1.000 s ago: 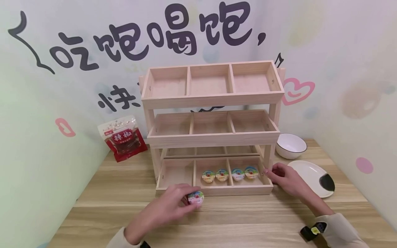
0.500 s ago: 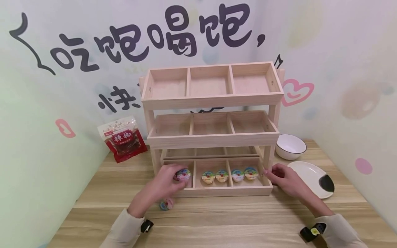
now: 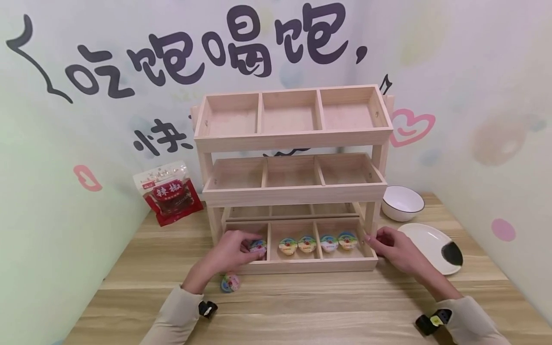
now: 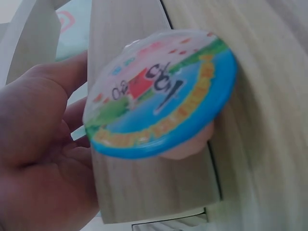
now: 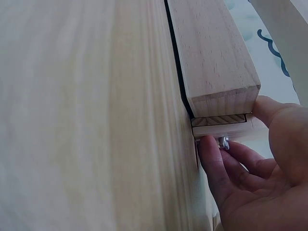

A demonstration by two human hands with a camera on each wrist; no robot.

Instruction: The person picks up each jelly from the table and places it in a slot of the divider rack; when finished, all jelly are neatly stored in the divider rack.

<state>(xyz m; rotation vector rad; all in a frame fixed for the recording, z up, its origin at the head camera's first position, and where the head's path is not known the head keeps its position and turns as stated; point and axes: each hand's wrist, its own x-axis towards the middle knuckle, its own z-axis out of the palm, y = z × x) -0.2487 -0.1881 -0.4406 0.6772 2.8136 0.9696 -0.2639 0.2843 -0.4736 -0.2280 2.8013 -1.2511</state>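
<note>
My left hand (image 3: pixel 227 253) reaches into the left compartment of the bottom tray (image 3: pixel 302 266) of a three-tier wooden rack (image 3: pixel 293 195). Between its thumb and fingers it holds a small jelly cup (image 3: pixel 258 247) with a printed lid, partly covered by the hand. Another jelly cup (image 3: pixel 230 282) lies on the table in front of the tray; its blue-rimmed lid (image 4: pixel 159 96) fills much of the left wrist view. At the tray's right end, my right hand (image 3: pixel 396 248) grips the wooden edge, fingers beside a metal bolt (image 5: pixel 224 143). Two jelly cups (image 3: pixel 297 245) sit in the middle compartment, two more (image 3: pixel 338 242) in the right one.
A red and clear bag of dried chillies (image 3: pixel 169 193) leans against the wall at the left. Right of the rack stand a white bowl (image 3: pixel 403 203) and an oval white plate (image 3: pixel 424 244) with a black patch. Walls close in on both sides of the table (image 3: pixel 302 311).
From in front of the tray, my left hand has carried the jelly cup up and left into the left compartment. The cup on the table has come into view. My right hand stays put.
</note>
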